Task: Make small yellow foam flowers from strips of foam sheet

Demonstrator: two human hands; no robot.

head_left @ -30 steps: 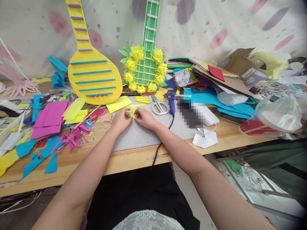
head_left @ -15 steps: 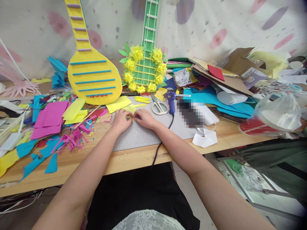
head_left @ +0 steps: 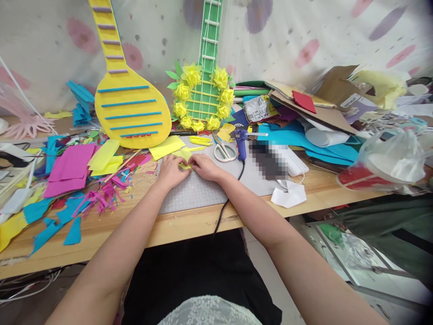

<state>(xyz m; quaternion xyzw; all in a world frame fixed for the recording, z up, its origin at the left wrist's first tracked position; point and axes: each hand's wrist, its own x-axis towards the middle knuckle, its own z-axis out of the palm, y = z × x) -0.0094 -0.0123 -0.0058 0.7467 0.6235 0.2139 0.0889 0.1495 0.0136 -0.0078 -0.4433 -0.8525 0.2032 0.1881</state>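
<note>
Yellow paper piece: the small piece [head_left: 183, 154] is on the grey cutting mat [head_left: 192, 196], between the two hands; its near edge seems bent or rolled, but the fingers hide the exact form.
Left hand: this hand [head_left: 171, 172] rests low on the mat, back upward, with thumb and forefinger curved toward each other and pinching the near edge of the piece.
Right hand: this hand [head_left: 204, 167] comes from the other side, fingers bent inward; the fingertips seem to pinch the same edge, nearly touching those of the left hand.
Arms: both reach forward over the table edge, and they meet at the piece.
Done: the green paper lute [head_left: 207, 95] carries a ring of yellow flowers around its body, with strings and crossbars; the yellow paper lute [head_left: 133, 106] has blue and purple bars. Narrow yellow strips [head_left: 200, 141] lie behind the hands.
Left to do: I judge the shaping of the piece is only in its beginning, because most of it looks flat.
Tools: scissors [head_left: 225, 152] and a purple glue gun [head_left: 241, 144] lie unheld, near the right hand.
</note>
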